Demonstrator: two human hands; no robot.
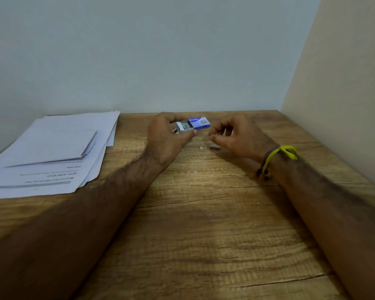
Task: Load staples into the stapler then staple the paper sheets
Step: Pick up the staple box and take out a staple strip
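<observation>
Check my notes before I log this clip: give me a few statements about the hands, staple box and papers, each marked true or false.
1. The left hand holds the staple box. True.
2. The box is closed. False: its tray is slid partly out toward the left hand.
3. The papers lie on the table to the left of both hands. True.
4. The right hand grips a stapler. False: no stapler is in view; its fingers are curled near the box, and whether they pinch anything cannot be told.
5. Small staple pieces lie on the table between the hands. True.
6. The yellow band is on the left wrist. False: it is on the right wrist.
</observation>
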